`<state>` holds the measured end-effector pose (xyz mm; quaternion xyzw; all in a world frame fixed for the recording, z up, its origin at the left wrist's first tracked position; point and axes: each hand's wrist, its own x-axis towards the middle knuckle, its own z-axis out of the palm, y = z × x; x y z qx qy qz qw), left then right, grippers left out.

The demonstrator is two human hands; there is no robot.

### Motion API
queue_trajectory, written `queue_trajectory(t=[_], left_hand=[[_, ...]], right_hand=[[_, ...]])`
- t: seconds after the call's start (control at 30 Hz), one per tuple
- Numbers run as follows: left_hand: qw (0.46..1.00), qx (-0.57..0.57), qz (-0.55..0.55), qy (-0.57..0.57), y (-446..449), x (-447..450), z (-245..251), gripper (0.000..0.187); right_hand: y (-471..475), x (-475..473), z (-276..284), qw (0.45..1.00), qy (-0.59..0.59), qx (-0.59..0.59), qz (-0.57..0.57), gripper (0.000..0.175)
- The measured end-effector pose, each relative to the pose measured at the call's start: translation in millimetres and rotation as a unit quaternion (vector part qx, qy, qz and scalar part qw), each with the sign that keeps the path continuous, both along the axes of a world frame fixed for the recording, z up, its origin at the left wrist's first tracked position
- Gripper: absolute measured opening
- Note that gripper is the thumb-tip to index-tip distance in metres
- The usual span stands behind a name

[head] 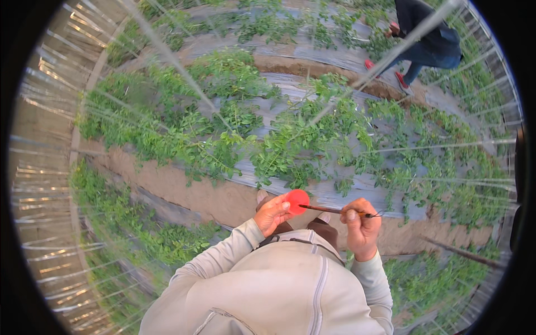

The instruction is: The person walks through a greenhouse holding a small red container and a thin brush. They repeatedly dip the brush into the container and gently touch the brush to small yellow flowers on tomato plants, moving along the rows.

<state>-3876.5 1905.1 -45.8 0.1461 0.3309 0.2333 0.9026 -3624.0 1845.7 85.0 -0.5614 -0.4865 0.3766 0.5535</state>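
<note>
My left hand grips a small round red container, which looks like a plastic cup, in front of my waist. A thin brush with a brown handle is pinched between the thumb and fingers of my right hand. Its dark tip is at the container's opening; whether it touches the inside cannot be told. A thin looped wire or string shows at the handle's other end. Leafy green plants, apparently tomato plants, grow just beyond both hands.
Plastic mulch film covers the beds. A bare soil path runs under my feet. Several pale strings stretch down among the plants. Another person in dark clothes and red shoes bends over a row at upper right.
</note>
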Motion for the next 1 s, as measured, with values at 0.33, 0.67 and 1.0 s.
queue_trajectory(t=[0.33,0.67,1.0], left_hand=[[0.997,0.072,0.006,0.012,68.6,-103.8,65.1,0.065],[0.996,0.046,0.063,0.038,71.1,-167.3,49.2,0.066],[0.987,-0.005,0.145,0.064,32.3,-195.5,39.3,0.072]], right_hand=[[59.5,-146.5,42.6,0.966,-0.231,-0.012,0.118,0.015],[73.5,-192.4,61.9,0.972,-0.208,-0.021,0.11,0.008],[24.4,-178.0,64.2,0.998,-0.022,-0.043,-0.027,0.015]])
